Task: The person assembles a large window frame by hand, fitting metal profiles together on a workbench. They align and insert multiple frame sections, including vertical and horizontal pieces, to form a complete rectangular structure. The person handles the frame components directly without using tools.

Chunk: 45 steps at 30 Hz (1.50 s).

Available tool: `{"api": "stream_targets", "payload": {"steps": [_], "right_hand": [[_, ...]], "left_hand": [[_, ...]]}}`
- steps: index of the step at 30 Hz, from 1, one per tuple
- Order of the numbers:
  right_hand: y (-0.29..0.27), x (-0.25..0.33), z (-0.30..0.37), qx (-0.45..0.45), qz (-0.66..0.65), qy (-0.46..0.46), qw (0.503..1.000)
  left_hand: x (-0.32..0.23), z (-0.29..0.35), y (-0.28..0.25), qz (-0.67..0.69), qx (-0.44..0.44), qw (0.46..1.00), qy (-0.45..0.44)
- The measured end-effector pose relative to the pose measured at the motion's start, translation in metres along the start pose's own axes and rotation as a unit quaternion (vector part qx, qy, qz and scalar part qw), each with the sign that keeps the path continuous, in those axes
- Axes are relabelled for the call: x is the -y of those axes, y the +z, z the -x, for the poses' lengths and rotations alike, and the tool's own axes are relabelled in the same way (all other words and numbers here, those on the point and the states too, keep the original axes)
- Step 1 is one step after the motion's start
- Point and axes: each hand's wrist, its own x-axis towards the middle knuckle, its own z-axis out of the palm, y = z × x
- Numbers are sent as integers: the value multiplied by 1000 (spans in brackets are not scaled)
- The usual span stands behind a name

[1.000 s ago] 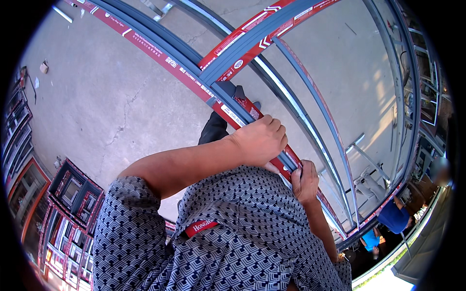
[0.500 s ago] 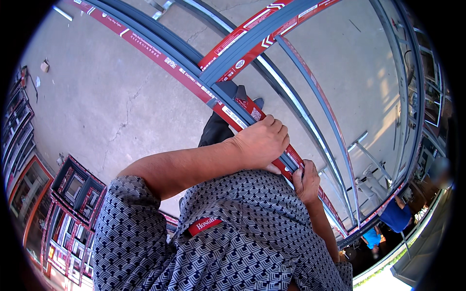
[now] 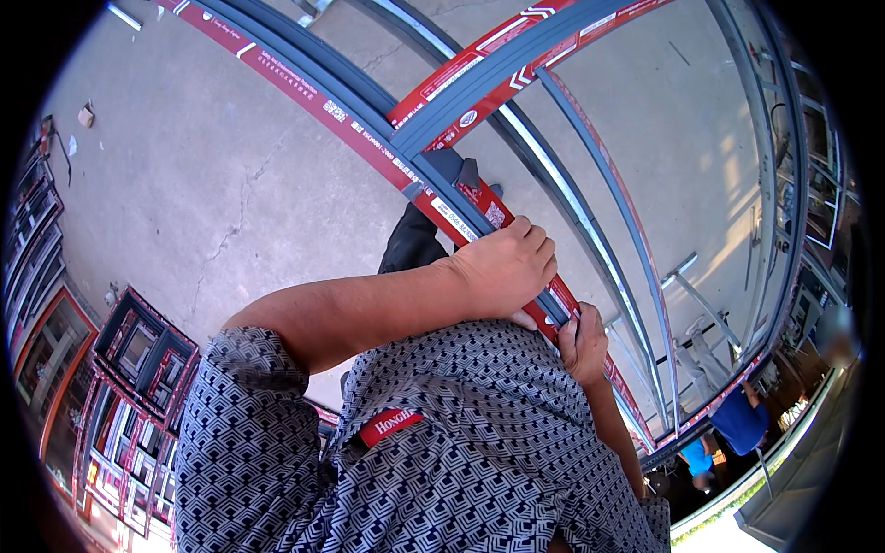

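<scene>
Hands grip one long grey frame bar (image 3: 433,189) faced in red film, at waist height. Left hand (image 3: 505,267) wraps over it from above; right hand (image 3: 583,343) clasps it lower down, steadying its length above the concrete floor (image 3: 212,175).

Left arm: bare forearm runs from the lower left across the chest toward the upper right, elbow bent, short patterned sleeve at the upper arm.
Left hand (image 3: 505,267): knuckles up, fingers curled over and closed in a grip, thumb tucked underneath and mostly hidden.
Right arm: forearm rises steeply from the lower right edge, close against the body, largely hidden by the shirt.
Right hand (image 3: 583,343): just below and right of the left hand, fingers wrapped closed, back of the hand facing the camera.
Spacing: the two hands sit near each other, almost touching.
</scene>
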Motion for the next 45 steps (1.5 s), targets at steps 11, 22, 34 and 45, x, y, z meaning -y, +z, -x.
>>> {"api": "stream_targets", "payload": {"steps": [11, 22, 34, 45], "right_hand": [[-7, -18, 12, -33, 51, -61, 996], [12, -17, 29, -25, 54, 3, 998], [9, -28, 41, -19, 25, -10, 999], [4, -40, 46, -20, 23, -24, 999]], "left_hand": [[-13, -8, 2, -14, 12, 1000, 2], [-31, -4, 9, -34, 38, 999, -10], [-46, -11, 1, -16, 79, 996, -28], [-51, -27, -1, -22, 125, 991, -31]]}}
